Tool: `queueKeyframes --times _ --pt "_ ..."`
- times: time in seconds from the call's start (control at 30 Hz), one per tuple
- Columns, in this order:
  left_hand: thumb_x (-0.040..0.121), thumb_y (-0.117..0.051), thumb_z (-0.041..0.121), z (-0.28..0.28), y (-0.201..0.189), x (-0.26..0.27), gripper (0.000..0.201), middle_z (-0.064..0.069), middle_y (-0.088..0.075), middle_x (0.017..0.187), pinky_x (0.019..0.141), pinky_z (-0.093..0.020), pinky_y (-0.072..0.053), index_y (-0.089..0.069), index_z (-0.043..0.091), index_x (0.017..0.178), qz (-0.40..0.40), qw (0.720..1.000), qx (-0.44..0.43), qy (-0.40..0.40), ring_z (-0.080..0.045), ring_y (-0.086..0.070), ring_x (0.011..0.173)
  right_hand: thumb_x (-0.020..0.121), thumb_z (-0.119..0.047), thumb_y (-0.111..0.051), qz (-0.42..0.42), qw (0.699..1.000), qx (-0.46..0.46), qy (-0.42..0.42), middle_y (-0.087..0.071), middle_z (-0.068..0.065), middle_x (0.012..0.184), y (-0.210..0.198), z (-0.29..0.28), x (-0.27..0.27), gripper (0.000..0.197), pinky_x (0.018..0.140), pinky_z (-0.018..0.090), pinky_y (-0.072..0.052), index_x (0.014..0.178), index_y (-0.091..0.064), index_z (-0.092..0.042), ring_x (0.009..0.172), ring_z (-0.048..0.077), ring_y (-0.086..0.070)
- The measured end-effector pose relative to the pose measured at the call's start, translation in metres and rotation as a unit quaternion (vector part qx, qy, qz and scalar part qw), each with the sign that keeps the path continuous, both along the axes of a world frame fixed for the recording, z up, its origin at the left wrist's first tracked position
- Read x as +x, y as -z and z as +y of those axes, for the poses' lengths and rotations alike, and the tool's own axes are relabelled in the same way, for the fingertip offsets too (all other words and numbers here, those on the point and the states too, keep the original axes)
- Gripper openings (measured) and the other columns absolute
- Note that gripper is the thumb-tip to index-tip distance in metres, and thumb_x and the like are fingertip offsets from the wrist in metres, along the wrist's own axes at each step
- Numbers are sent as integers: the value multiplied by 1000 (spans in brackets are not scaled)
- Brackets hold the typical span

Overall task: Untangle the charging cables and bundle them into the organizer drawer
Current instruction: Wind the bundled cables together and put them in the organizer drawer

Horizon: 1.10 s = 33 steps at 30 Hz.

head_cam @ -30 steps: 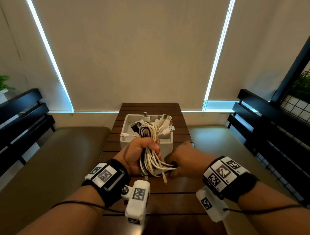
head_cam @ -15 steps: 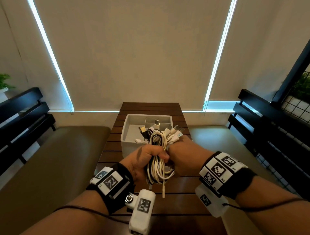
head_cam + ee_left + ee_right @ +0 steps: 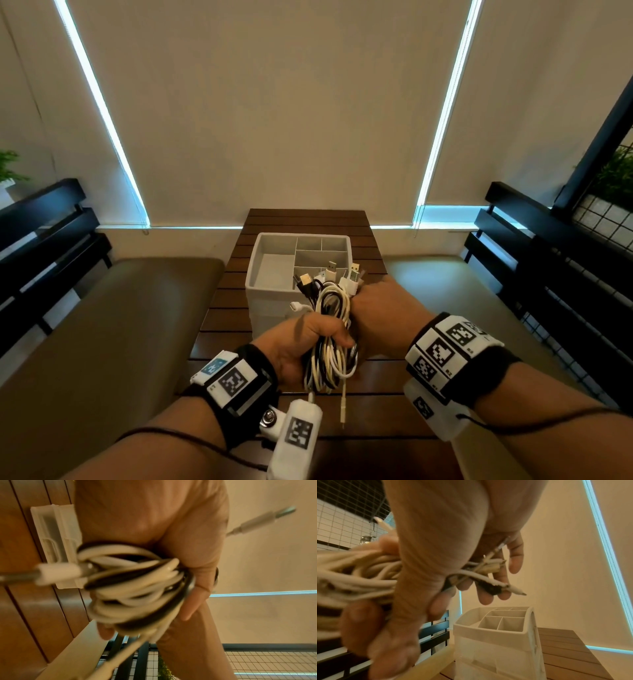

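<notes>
A bundle of white and black charging cables is folded into loops, with its plug ends pointing up. My left hand grips the bundle round its middle, in front of the organizer's near right corner. My right hand sits against the bundle's right side. In the right wrist view its fingers and thumb hold the plug ends loosely. The white organizer stands on the wooden table, and the top compartments that show are empty. One white plug dangles below the left hand.
Olive bench cushions flank the table on the left and right, with black slatted backrests behind them. A wire grid panel stands at the far right. The blind-covered window lies beyond the table's far end.
The right hand has left the bundle's lower loops and come up to the plug ends. The left hand has kept its grip, and the bundle has shifted toward the organizer's near right corner.
</notes>
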State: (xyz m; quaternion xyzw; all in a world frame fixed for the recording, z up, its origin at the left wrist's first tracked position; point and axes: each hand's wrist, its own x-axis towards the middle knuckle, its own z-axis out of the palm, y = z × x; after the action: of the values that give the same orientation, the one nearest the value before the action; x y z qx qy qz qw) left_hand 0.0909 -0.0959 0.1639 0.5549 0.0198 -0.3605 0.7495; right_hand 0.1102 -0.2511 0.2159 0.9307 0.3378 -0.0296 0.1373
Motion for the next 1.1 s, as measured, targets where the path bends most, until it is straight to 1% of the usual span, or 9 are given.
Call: queueKeyframes --times 0.1,0.27,0.37,0.47,0.63,0.8,0.9,1.0,1.1 --pt "58 -68 3 -1 1 -1 30 -16 -68 83 73 -36 -52 -68 1 88 -23 999 23 -10 -25 -65 70 75 -64 -65 24 1000 12 0 -63 2 101 0 -3 3 56 83 34 -41 106 -61 -17 91 21 -59" --pt "64 -68 2 -8 -4 -1 24 -14 -69 77 63 -31 -54 -69 2 88 -70 996 38 -35 -22 -66 65 76 -53 -69 82 995 49 23 -65 2 99 -2 -5 8 48 79 32 -50 107 -62 -16 85 19 -59" --pt "74 -65 -9 -12 -4 0 25 -14 -67 80 65 -32 -54 -67 0 96 -107 991 43 -64 -22 -66 70 79 -45 -68 91 992 74 37 -65 2 102 -1 -4 10 40 75 31 -48 109 -62 -19 91 21 -61" --pt "64 -70 -6 -13 -1 -1 27 -17 -67 82 67 -34 -55 -68 -1 90 -148 983 71 -81 -24 -67 72 75 -44 -72 122 986 101 48 -64 -2 107 5 -4 13 45 80 31 -50 113 -60 -23 97 20 -60" --pt "74 -66 -11 -11 -4 -1 16 -9 -70 73 60 -26 -54 -69 -1 86 -202 970 113 -77 -16 -68 65 67 -49 -74 143 981 122 39 -55 -5 125 5 -7 15 60 97 48 -44 121 -56 -29 117 19 -47" --pt "55 -75 0 -15 -4 7 30 -1 -76 79 71 -29 -58 -74 13 83 -278 940 121 -155 -17 -72 79 71 -58 -70 12 992 92 90 -26 -1 149 2 -4 13 89 101 50 -37 145 -25 -36 131 27 -26" --pt "53 -69 -2 -20 -3 12 36 8 -73 76 73 -23 -54 -72 23 78 -311 926 95 -194 -9 -70 79 72 -54 -71 -15 967 179 182 -16 2 143 14 1 11 88 101 50 -38 145 -24 -36 126 29 -26" --pt "61 -67 -16 -24 -4 9 43 8 -67 74 70 -21 -52 -71 24 77 -314 922 85 -208 -5 -66 70 63 -51 -72 26 946 237 219 -22 4 142 32 2 17 92 95 44 -44 141 -26 -36 121 31 -31" --pt "65 -68 -19 -20 2 5 33 -13 -74 86 72 -30 -59 -72 2 91 -268 927 94 -246 -18 -74 81 61 -41 -81 56 898 366 238 -24 5 136 40 -1 15 106 92 41 -45 141 -12 -35 115 31 -40"
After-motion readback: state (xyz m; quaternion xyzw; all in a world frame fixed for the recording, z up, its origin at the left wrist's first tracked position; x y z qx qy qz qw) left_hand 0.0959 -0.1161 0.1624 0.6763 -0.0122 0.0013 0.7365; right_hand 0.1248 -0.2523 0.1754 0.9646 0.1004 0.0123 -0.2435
